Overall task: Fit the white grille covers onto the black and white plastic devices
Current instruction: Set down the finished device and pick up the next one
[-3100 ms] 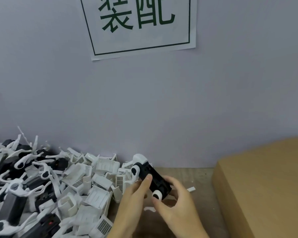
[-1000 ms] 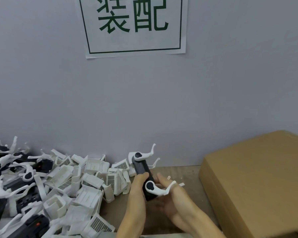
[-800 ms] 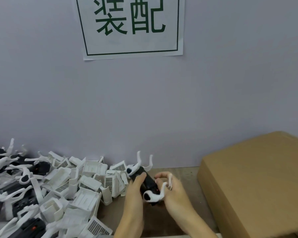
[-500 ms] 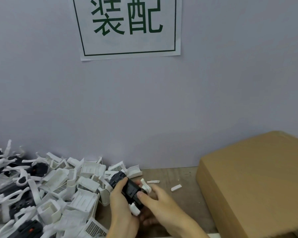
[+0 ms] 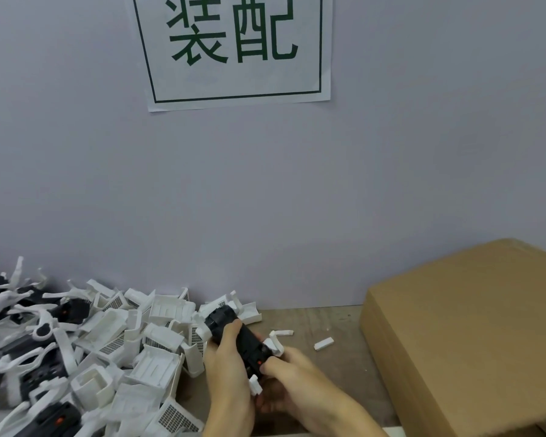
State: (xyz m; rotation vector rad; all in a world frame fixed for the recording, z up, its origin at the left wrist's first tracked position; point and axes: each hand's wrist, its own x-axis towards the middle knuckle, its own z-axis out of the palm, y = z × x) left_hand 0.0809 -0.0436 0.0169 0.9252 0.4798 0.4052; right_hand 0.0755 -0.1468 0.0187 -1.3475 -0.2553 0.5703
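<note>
I see a black device with white arms and an orange dot, white mesh-patterned grille covers left, a tan cardboard box right, green characters on a white sign.

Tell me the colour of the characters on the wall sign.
Dark green on the white wall sign, head view.

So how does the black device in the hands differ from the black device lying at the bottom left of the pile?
The held device is gripped by the left hand and right hand, tilted above the table; the pile device lies loose among white parts. The held one sits beside the grille covers; the pile one is partly buried. Both are black with an orange spot.
</note>
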